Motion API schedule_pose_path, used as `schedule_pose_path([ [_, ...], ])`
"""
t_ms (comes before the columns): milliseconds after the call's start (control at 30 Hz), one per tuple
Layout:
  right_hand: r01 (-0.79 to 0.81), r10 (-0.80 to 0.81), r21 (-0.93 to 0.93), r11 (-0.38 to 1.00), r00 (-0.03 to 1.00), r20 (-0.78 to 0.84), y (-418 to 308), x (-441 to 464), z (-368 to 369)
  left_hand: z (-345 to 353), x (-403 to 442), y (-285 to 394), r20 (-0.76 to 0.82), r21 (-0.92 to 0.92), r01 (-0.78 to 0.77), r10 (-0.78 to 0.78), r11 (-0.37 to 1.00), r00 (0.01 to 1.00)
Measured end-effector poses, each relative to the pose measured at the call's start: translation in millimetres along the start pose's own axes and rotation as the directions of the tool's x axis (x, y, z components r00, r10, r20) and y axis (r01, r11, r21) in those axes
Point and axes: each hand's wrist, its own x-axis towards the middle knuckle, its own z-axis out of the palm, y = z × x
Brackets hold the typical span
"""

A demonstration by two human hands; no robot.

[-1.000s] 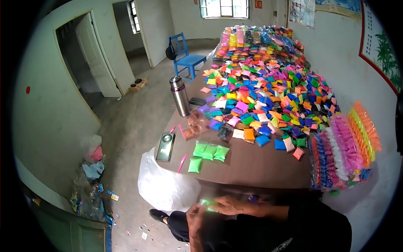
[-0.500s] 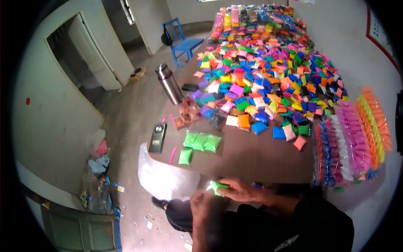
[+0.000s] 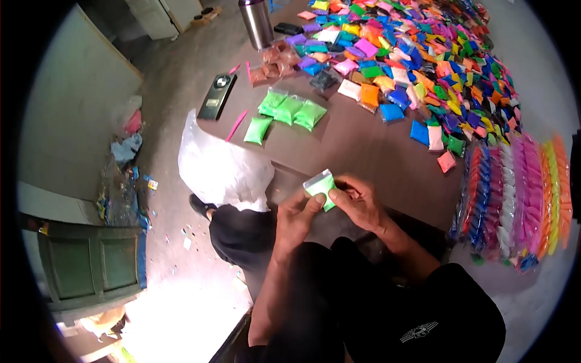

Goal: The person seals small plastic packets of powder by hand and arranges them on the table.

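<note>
Between both hands is a small clear packet of light green clay (image 3: 321,186), held over my lap near the table's front edge. My left hand (image 3: 296,215) pinches its lower left side with the thumb on top. From the other side, my right hand (image 3: 357,202) grips it, thumb pressed on the green part. The packet's clear upper strip sticks up toward the table. Beyond it, several green packets (image 3: 292,110) lie in a row on the table, with a single green packet (image 3: 258,130) just in front of them. A pink stick (image 3: 236,125) lies left of that one.
A large heap of colourful packets (image 3: 417,66) covers the table's far right. Long bagged strips (image 3: 508,193) lie at the right edge. A black phone-like device (image 3: 217,97), brown packets (image 3: 275,62) and a steel flask (image 3: 256,24) stand or lie left. A white plastic bag (image 3: 224,166) hangs at the front corner.
My view has tilted further down. Both hands now appear higher in view, with the green packet lifted and more plainly visible between them. The things on the table have stayed put.
</note>
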Motion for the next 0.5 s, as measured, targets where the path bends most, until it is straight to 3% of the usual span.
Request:
schedule_pose_path([
  [167,0.025,-0.018,-0.132,0.991,0.999,0.051,-1.2,3.1,-9.2,1.6,-2.5,1.4,-0.008,-0.016,-0.012,0.012,1.000,1.000],
  [267,0.036,-0.032,-0.091,0.995,0.998,0.047,2.4,9.3,-4.9,-3.9,-2.8,-5.2,-0.020,0.098,0.057,-0.055,0.994,0.998],
  [367,0.060,-0.055,-0.092,0.994,0.996,0.064,5.2,14.1,-5.6,-5.0,-1.1,-14.7,-0.018,0.054,0.095,-0.094,0.994,0.995],
  [500,0.016,-0.001,-0.179,0.984,0.996,0.086,-6.4,19.1,-4.6,-13.7,2.0,-17.4,-0.009,0.104,0.038,-0.037,0.994,0.999],
])
